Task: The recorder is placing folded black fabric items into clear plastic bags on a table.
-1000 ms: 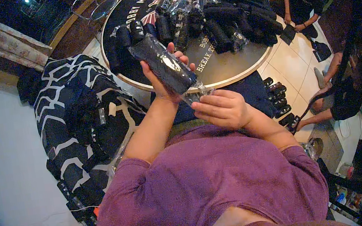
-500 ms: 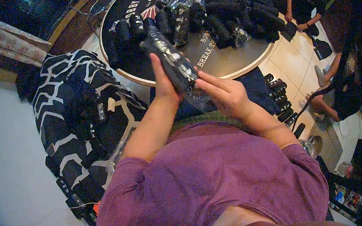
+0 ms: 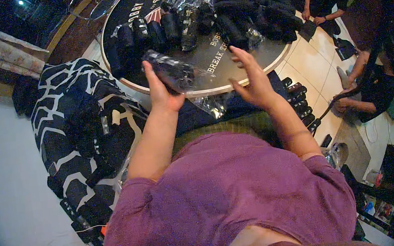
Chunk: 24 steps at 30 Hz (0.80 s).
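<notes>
My left hand point(image 3: 163, 93) grips a black rolled bundle point(image 3: 170, 70) in clear, shiny plastic, its thumb up along the near side. The bundle lies tilted above the near rim of the round table point(image 3: 183, 95), and a loose end of the wrap point(image 3: 210, 106) hangs over the rim. To the right, my right hand point(image 3: 254, 81) is apart from the bundle, fingers spread with nothing in them. Several similar black rolls point(image 3: 158, 34) stand or lie farther back on the table, some with crinkled clear wrap point(image 3: 186, 0) around them.
A seat with a black and white patterned cover point(image 3: 71, 109) stands at the left, black items on it. Several black rolls point(image 3: 298, 97) line the tiled floor at the right. Farther right, another person's hands point(image 3: 312, 17) hold a dark cloth, and another person point(image 3: 366, 85) sits nearby.
My right hand has let go of the bundle and moved off to the right, fingers opening. The bundle in my left hand has tipped lower and more level.
</notes>
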Available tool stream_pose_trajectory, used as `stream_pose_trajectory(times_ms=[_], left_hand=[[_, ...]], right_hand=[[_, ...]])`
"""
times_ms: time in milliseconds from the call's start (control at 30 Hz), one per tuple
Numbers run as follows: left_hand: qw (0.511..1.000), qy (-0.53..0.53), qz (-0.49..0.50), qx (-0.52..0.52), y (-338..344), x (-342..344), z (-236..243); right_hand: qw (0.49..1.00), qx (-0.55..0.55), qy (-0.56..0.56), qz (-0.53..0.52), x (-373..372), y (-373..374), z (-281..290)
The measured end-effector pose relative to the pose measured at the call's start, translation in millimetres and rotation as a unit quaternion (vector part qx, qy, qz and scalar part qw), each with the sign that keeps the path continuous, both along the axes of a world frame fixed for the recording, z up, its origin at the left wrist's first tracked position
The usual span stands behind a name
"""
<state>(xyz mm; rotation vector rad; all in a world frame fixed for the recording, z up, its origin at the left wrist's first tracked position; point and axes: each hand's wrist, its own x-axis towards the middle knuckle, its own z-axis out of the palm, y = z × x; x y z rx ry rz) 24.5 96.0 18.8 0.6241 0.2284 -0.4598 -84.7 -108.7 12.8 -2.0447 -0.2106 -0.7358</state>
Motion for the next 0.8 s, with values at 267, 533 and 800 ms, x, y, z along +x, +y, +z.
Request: stream_pose_trajectory(times_ms=[267,533,800], left_hand=[[0.98,0.03,-0.196,-0.018,-12,-20,-12],[0.973,0.053,-0.219,0.051,-21,-36,-49],[0.976,-0.098,-0.175,0.086,-25,-53,-73]], right_hand=[[0.891,-0.355,-0.195,0.205,-10,14,42],[0.949,-0.21,-0.099,0.212,-17,21,11],[0.954,0.131,0.265,0.055,-8,28,-16]])
